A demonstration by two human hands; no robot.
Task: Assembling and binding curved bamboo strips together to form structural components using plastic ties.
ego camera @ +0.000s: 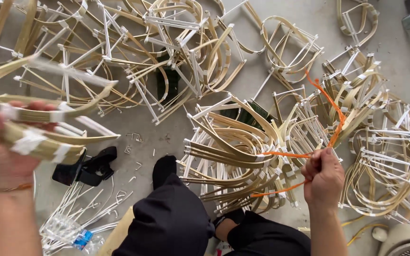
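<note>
My left hand grips a bundle of curved bamboo-strip frames bound with white tape, raised at the left and blurred. My right hand is closed on an orange cord that loops up over a stack of similar bamboo frames lying on the floor in front of me. My knees in black trousers show at the bottom centre.
Heaps of bamboo frames cover the grey concrete floor ahead and to the right. A black strap and a bundle of white ties lie at the lower left. A fan's edge shows at the bottom right.
</note>
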